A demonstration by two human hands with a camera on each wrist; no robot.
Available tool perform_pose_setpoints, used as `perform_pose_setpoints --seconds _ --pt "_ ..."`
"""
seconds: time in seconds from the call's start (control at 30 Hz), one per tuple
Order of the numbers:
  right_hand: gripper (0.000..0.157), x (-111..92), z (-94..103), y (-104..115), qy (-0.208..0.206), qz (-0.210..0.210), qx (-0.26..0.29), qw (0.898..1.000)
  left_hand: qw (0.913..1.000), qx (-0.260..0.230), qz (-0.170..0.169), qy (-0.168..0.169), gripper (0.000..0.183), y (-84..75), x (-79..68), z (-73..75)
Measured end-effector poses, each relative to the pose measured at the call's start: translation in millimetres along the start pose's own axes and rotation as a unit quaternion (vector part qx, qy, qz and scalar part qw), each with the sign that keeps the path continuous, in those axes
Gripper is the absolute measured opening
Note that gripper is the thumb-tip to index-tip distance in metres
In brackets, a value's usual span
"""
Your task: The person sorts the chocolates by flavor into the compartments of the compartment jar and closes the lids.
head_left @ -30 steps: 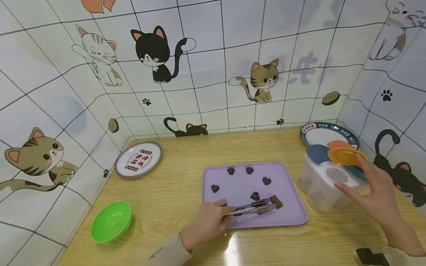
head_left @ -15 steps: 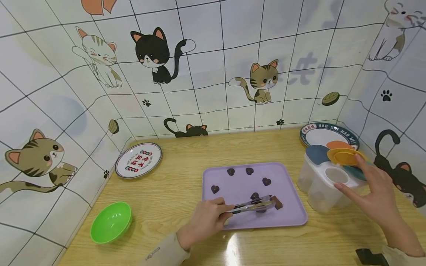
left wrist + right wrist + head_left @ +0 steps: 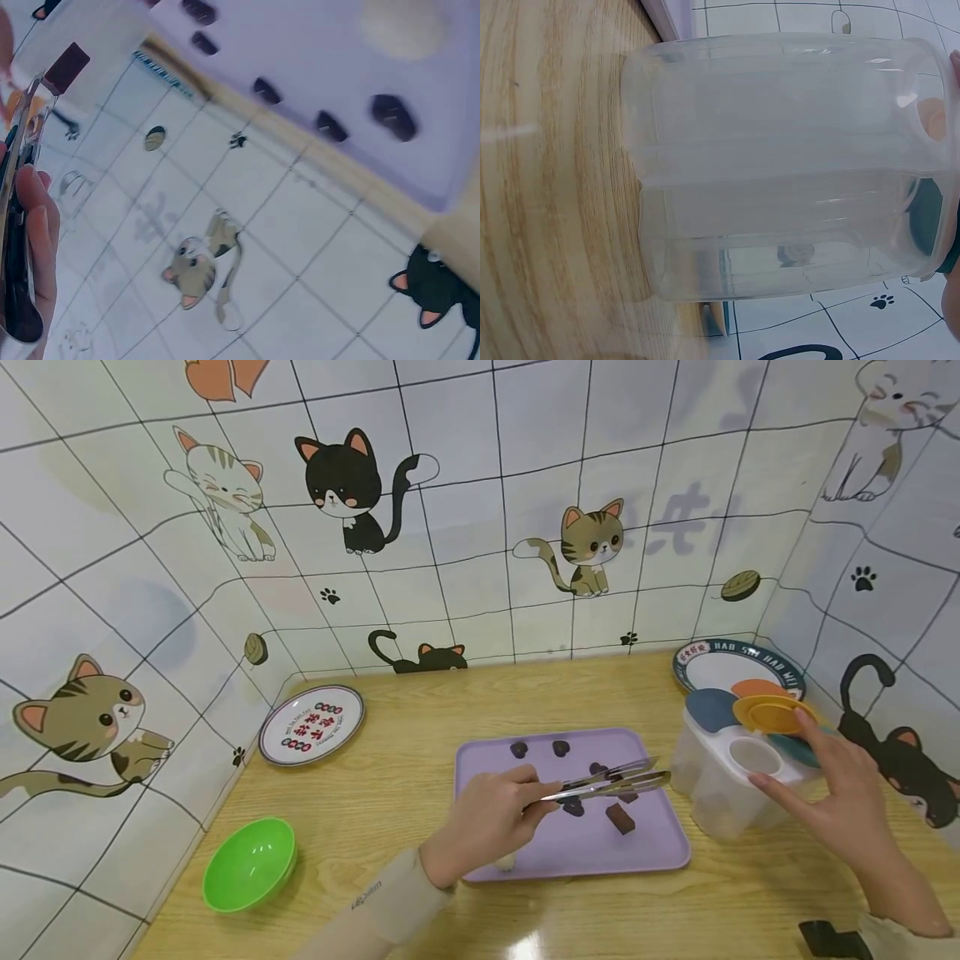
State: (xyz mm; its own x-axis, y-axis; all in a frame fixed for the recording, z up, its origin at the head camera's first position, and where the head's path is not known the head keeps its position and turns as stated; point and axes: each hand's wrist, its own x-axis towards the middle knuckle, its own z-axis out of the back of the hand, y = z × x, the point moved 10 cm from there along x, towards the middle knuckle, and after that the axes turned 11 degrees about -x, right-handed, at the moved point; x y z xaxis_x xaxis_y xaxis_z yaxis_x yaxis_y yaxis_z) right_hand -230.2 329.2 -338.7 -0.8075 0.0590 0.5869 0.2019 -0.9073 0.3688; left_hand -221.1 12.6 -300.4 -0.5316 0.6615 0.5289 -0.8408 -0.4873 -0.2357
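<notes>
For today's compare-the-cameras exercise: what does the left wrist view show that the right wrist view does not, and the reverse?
Left only: the left hand gripping the tongs, a brown block at their tips, and dark pieces on the tray.

Right only: the clear container's base, meeting the wood.

Both: the purple tray, just an edge on the right; the wooden tabletop; the cat-patterned wall.

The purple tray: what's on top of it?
Dark hearts, a brown block and something pale show on the tray. In the head view, the left hand and tongs hide part of it, so I can't tell everything underneath.
</notes>
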Motion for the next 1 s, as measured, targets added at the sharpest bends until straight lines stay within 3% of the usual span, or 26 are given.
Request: perform_pose_setpoints --seconds 0.27,0.5,1.0 --pt "0.086 0 1.8 -2 0.009 -0.010 0.010 1.000 0.9970 -0.035 -0.037 -0.058 0.019 -28.5 49.9 17.7" --pt "0.086 -2 4.2 -2 -0.005 -0.004 0.022 1.000 0.9958 -0.029 -0.073 -0.046 0.020 -49.7 82.3 0.6" --pt "0.092 1 11.4 6 -0.031 0.032 0.041 0.998 0.9965 -0.005 -0.078 -0.029 0.020 -52.1 91.9 -28.2"
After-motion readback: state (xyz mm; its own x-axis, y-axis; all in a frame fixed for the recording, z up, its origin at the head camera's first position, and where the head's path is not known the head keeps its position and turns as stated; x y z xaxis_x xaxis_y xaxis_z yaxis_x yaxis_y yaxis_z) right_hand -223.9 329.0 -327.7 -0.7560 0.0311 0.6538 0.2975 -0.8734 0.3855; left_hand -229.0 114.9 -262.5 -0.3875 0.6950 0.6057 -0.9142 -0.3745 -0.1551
